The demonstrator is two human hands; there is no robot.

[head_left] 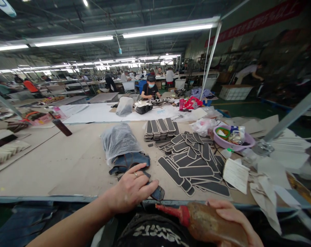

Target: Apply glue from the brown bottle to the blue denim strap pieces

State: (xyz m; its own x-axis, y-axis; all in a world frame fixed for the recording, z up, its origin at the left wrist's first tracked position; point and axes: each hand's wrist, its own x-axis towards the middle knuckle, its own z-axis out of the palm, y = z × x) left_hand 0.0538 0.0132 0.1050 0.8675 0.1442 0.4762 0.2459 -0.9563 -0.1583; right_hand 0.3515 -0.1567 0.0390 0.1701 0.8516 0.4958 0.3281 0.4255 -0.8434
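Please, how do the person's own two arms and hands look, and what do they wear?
Both are bare: no gloves and no sleeves show. The left hand wears a thin ring on one finger, and its forearm is uncovered to the picture's edge. The right hand shows no ring or watch; only part of it is in view.

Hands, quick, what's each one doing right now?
Left hand: open, fingers pressing on a dark piece.
Right hand: closed around a brown bottle with red nozzle.

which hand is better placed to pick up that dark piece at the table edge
Left. The left hand already rests on the dark piece, while the right hand is full, gripping a brown bottle.
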